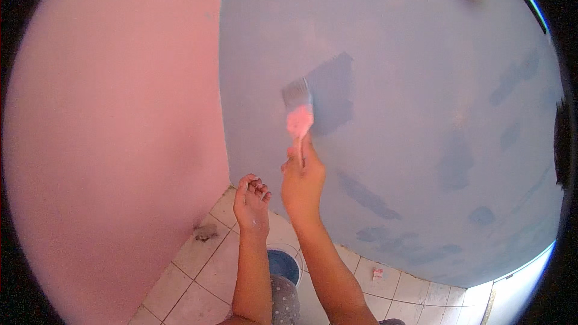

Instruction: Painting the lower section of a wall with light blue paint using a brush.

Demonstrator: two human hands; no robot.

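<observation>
My right hand (304, 189) is closed round the handle of a paintbrush (299, 120), which points up and away from me. Pink paint coats the lower part of its head, and its grey-blue bristles, a little blurred, are at the blue-grey wall (409, 36). Just right of the bristles lies a darker, wet-looking paint patch (331, 93). My left hand (251, 203) hangs lower and to the left, palm up, its fingers loosely curled and apart with nothing in them. Below it, partly covered by my left forearm and knee, a white bucket (299, 263) holds blue paint (282, 265).
A pink wall (120, 102) meets the blue-grey one at a corner just left of my hands. Light floor tiles (198, 307) run below, with a dark stain (206, 232) near the corner. A small red-and-white packet (377, 274) lies at the wall's foot on the right.
</observation>
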